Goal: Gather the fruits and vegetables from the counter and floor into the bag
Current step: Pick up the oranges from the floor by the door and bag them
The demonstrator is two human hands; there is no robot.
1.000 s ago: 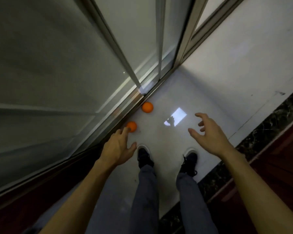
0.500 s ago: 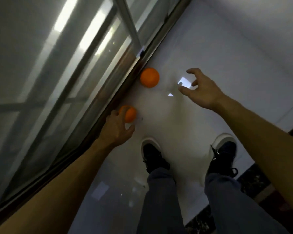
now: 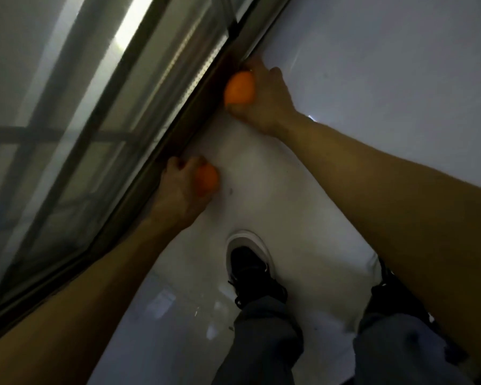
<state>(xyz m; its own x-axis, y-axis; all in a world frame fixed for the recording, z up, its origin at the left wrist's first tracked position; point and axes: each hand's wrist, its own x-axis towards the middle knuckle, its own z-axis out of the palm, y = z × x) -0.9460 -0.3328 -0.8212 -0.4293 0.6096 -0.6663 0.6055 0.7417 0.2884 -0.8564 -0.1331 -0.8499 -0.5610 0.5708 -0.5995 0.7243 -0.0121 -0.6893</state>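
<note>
Two oranges lie on the white floor beside a sliding door track. My left hand (image 3: 178, 190) wraps around the nearer orange (image 3: 206, 180), fingers curled over its top. Farther along the track, my right hand (image 3: 264, 98) grips the second orange (image 3: 239, 88), which shows at the hand's left side. Both hands are down at floor level. The bag is not in view.
A glass sliding door with a dark metal frame (image 3: 139, 173) runs diagonally along the left. White glossy floor (image 3: 372, 79) spreads to the right. My black shoe with a white sole (image 3: 249, 262) stands just behind my left hand; grey trouser legs fill the bottom.
I have bent lower toward the floor. My left hand closed over the nearer orange, and my right hand moved left onto the farther orange and gripped it.
</note>
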